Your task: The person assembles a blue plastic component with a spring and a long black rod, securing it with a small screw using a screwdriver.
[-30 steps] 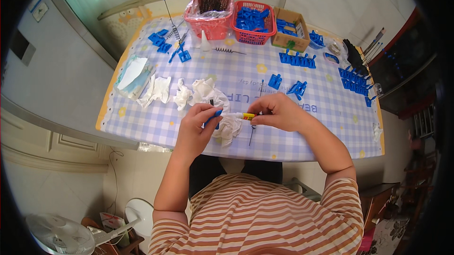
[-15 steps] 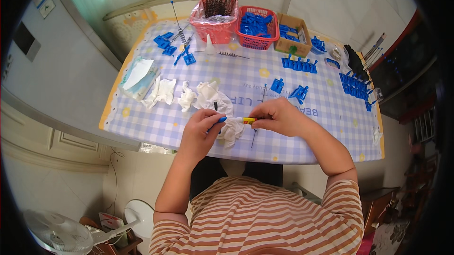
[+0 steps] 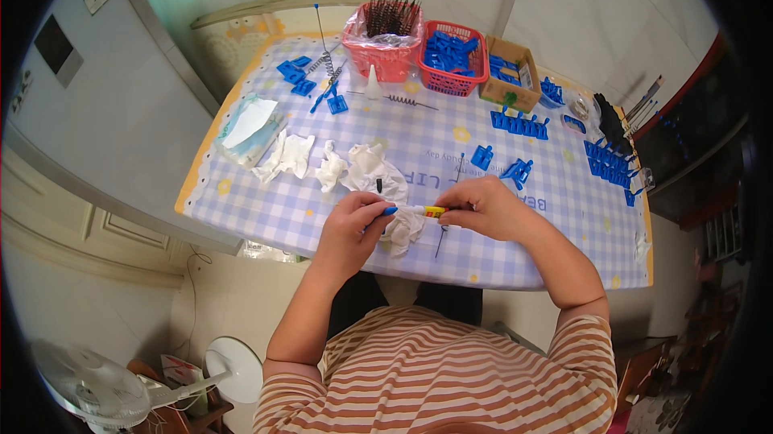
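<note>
Near the front of the table, my left hand (image 3: 350,229) pinches a small blue plastic piece (image 3: 390,211) between thumb and fingers. Facing it, my right hand (image 3: 487,207) grips a small yellow glue tube (image 3: 435,212). Its whitish nozzle points at the blue piece; whether they touch, I cannot tell. Crumpled white tissues (image 3: 372,170) lie behind and beneath my hands, with a small black cap (image 3: 378,185) upright among them. A thin dark metal rod (image 3: 440,244) runs under my right hand, partly hidden. Beyond that hand lie blue plastic clips (image 3: 482,157), one cluster tilted (image 3: 518,172).
A checked tablecloth (image 3: 306,229) covers the table. At the back stand a red bin (image 3: 380,59) of dark spring rods, a red basket (image 3: 452,80) and a cardboard box (image 3: 511,96), both with blue parts. Rows of blue clips (image 3: 608,163) lie right; a tissue pack (image 3: 245,136) lies left.
The whole view has shifted slightly, moving the table rightward and down in the picture. Both hands keep their grips, with the glue tube still at the blue piece.
</note>
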The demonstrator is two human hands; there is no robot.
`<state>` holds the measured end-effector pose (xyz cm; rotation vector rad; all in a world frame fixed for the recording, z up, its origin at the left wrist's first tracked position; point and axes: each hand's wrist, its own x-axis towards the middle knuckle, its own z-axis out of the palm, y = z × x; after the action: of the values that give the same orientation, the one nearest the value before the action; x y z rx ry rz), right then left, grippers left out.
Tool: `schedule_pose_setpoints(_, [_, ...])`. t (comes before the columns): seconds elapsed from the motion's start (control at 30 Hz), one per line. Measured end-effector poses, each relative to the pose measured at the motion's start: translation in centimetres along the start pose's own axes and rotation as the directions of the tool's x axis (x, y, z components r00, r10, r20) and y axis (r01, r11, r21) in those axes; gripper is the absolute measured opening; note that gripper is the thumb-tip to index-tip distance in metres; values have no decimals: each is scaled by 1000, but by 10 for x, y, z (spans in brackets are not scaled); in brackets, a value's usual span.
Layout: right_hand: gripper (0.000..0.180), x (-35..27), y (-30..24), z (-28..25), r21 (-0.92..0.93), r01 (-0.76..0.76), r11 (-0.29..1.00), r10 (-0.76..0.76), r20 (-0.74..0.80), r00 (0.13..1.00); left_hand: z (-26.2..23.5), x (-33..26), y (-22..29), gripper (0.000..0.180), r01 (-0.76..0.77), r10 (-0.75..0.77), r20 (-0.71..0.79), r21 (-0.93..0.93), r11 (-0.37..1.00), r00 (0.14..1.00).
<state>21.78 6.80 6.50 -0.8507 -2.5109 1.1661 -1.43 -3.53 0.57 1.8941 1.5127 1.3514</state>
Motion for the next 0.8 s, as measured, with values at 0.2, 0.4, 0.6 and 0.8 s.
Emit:
schedule_pose_setpoints(0.2, [21,0,-1,-1,-18,15,1000,-15,4,1000,0,0,1,21,-9,9,0,13,1000,1000])
schedule_pose_setpoints(0.4, [20,-1,-1,-1,-25,49,998,-49,-7,999,2,0,0,18,-26,27,-30,21,999,999])
schedule_pose_setpoints(0.6, [20,-1,-1,-2,-44,68,997,-69,-16,998,3,0,0,18,-26,26,-30,32,999,999])
schedule_pose_setpoints(0.8, [19,-3,-5,-3,-128,203,971,-211,-53,976,4,-1,0,18,-31,34,-38,75,997,999])
